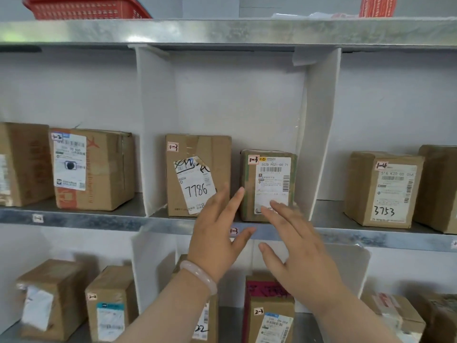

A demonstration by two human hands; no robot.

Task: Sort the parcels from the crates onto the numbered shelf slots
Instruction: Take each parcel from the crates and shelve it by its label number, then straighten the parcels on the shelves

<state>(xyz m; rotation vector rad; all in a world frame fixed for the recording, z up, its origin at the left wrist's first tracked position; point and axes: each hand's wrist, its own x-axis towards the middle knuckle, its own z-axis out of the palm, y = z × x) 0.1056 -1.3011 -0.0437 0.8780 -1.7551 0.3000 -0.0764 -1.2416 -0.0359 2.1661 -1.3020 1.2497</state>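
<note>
A small brown parcel (pixel 268 177) tagged 1-3, with a white label, stands upright in the middle slot of the shelf (pixel 99 220). Beside it on the left stands a taller parcel (pixel 197 169), also tagged 1-3, with 7786 written on it. My left hand (pixel 217 233), with a pale bangle on the wrist, hovers with fingers spread in front of the gap between both boxes. My right hand (pixel 296 248) is spread too, its fingertips over the lower front of the small parcel. Neither hand holds anything.
White dividers (pixel 153 134) (pixel 319 134) wall the slot. Parcels tagged 1-2 (pixel 91 169) and 1-4 (pixel 383 189) fill the neighbouring slots. More boxes tagged 2-2 (pixel 111 303) and 2-3 (pixel 269 315) stand on the lower shelf. A red basket (pixel 84 7) sits on top.
</note>
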